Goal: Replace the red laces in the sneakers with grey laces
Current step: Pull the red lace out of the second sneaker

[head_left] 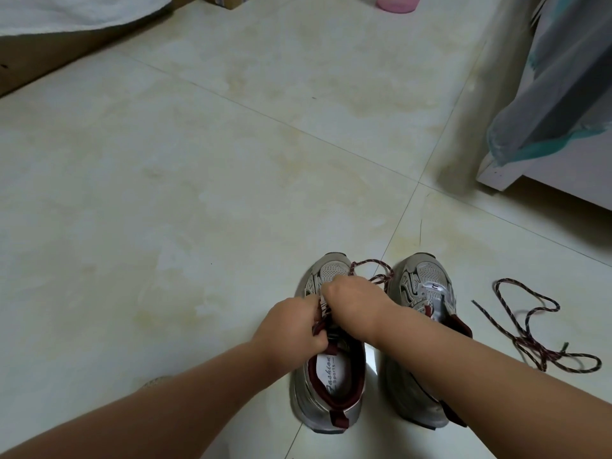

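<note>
Two grey sneakers with dark red lining stand side by side on the tiled floor, toes pointing away from me. Over the left sneaker [328,385] my left hand [291,329] grips the tongue area and lacing. My right hand [354,303] pinches the red lace [374,270] at the upper eyelets, and a loop of that lace trails toward the toe. The right sneaker [424,289] has no lace in it, and its tongue stands up. A loose red lace [533,329] lies tangled on the floor to its right. No grey lace is in view.
A bed frame corner [496,177] with hanging grey and teal cloth stands at the right. A white cloth [76,11] lies over brown furniture at the top left. A pink container [397,3] and a cardboard box [228,1] sit at the far edge.
</note>
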### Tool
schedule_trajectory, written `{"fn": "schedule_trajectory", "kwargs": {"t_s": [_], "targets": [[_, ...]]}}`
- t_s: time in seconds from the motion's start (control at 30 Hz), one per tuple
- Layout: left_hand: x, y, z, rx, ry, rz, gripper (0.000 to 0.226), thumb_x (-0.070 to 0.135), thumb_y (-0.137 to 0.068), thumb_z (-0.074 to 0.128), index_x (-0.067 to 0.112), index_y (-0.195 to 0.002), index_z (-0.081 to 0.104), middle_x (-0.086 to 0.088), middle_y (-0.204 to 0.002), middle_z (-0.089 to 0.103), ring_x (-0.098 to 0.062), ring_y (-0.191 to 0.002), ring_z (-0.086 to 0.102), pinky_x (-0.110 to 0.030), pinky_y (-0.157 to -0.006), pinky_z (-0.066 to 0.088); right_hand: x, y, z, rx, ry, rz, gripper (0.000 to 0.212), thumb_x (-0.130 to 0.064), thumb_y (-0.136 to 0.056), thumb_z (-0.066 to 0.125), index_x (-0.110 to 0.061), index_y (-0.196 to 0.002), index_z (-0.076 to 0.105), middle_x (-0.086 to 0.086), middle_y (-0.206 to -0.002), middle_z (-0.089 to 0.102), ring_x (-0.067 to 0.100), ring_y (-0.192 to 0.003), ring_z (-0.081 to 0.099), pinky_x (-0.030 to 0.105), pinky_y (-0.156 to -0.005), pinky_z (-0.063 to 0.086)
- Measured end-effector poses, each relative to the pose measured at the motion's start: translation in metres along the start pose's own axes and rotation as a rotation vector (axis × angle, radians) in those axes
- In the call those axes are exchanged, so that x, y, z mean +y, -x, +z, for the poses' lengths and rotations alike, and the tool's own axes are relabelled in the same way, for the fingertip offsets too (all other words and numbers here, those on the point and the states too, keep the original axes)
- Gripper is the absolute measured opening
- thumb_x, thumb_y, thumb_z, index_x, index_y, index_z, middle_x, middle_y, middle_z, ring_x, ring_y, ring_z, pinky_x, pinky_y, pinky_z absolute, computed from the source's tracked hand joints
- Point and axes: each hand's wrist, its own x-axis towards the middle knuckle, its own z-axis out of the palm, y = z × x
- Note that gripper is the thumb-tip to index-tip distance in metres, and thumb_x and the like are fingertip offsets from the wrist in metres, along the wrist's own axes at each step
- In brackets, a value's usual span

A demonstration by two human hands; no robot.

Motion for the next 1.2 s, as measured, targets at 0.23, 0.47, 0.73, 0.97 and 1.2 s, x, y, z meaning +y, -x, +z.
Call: {"fn": "schedule_trajectory", "kwargs": {"t_s": [0.23, 0.47, 0.73, 0.97, 1.2], "targets": [[-0.003, 0.003, 0.001, 0.037, 0.034, -0.036, 0.013, 0.016, -0.078, 0.055, 0.016, -0.091, 0.054, 0.004, -0.079, 0.057, -0.017, -0.076, 0.054, -0.028, -0.071, 0.042, 0.009, 0.002, 0.012, 0.063, -0.372, 0.195, 0.019, -0.014, -0.085, 0.048, -0.012, -0.069, 0.039, 0.011, -0.08, 0.052, 0.026, -0.076, 0.047, 0.029, -0.062, 0.031], [0.001, -0.005, -0.005, 0.023, -0.043, -0.01, 0.017, 0.017, -0.081, 0.053, 0.013, -0.097, 0.056, -0.002, -0.092, 0.063, -0.019, -0.087, 0.057, -0.029, -0.076, 0.043, 0.009, 0.004, 0.027, 0.225, -0.525, 0.417, 0.015, -0.015, -0.086, 0.047, -0.011, -0.071, 0.043, 0.006, -0.07, 0.05, 0.028, -0.072, 0.049, 0.03, -0.055, 0.033], [-0.001, 0.001, -0.002, 0.056, -0.007, -0.004, 0.006, 0.016, -0.08, 0.053, 0.017, -0.084, 0.049, 0.0, -0.083, 0.057, -0.02, -0.082, 0.054, -0.028, -0.071, 0.039, 0.004, 0.004, 0.014, 0.155, -0.045, 0.061, 0.02, -0.005, -0.09, 0.04, -0.007, -0.11, 0.044, 0.014, -0.109, 0.056, 0.031, -0.098, 0.056, 0.033, -0.066, 0.032], [-0.002, 0.001, -0.002, 0.084, 0.002, -0.023, 0.014, 0.018, -0.082, 0.053, 0.014, -0.096, 0.055, -0.001, -0.094, 0.061, -0.02, -0.088, 0.056, -0.029, -0.076, 0.042, 0.006, 0.006, 0.02, 0.234, -0.425, 0.318, 0.009, -0.018, -0.09, 0.041, -0.012, -0.093, 0.047, 0.011, -0.096, 0.06, 0.032, -0.087, 0.055, 0.035, -0.068, 0.039], [-0.006, 0.001, -0.002, 0.11, 0.037, -0.023, 0.008, 0.019, -0.08, 0.057, 0.016, -0.088, 0.056, -0.002, -0.087, 0.064, -0.02, -0.082, 0.057, -0.025, -0.07, 0.039, 0.005, -0.002, 0.011, 0.169, -0.351, 0.105, 0.027, -0.026, -0.096, 0.043, -0.012, -0.073, 0.048, 0.006, -0.081, 0.05, 0.027, -0.087, 0.051, 0.029, -0.067, 0.03]]}}
